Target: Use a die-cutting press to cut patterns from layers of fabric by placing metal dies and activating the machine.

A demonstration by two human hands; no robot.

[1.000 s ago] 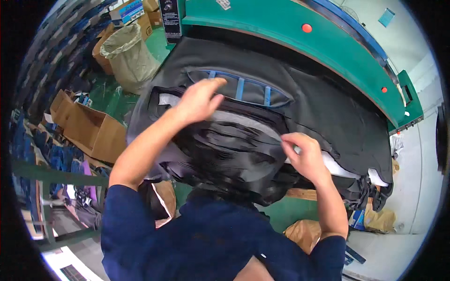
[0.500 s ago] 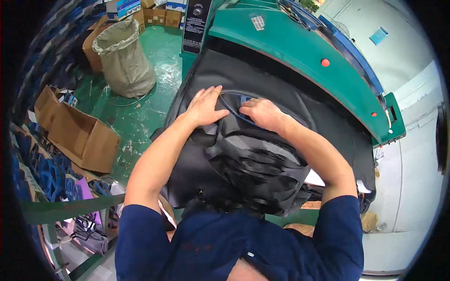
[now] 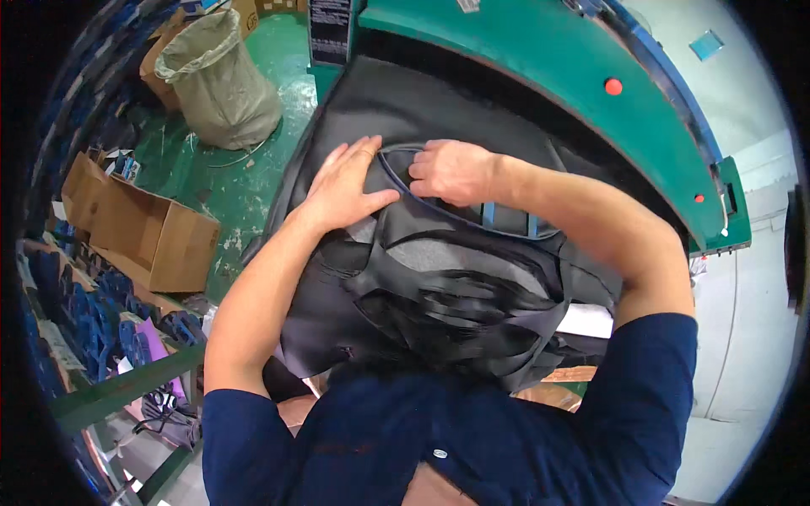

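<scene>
My left hand [image 3: 344, 184] lies on the black sheet material [image 3: 371, 101], fingers stretched out and thumb apart. Its thumb is beside the left end of a curved cutting die [image 3: 488, 214], a thin dark-blue frame with blue crossbars that rests on the sheet. My right hand [image 3: 456, 173] reaches over the frame with its fingers curled down inside it, closed on a part of the die that the hand covers. Nearer my body, a heap of cut black strips and offcuts [image 3: 464, 295] lies loose.
A green press machine [image 3: 506, 51] with red buttons stands across the far side. On the left are a fabric sack [image 3: 224, 93], an open cardboard box [image 3: 143, 236] and a green metal rail [image 3: 126, 388]. Several blue-edged dies [image 3: 93, 329] fill the left racks.
Both hands now appear slightly farther left and up as the view shifts. More of the die shows to the right of my right hand, including two blue crossbars.
</scene>
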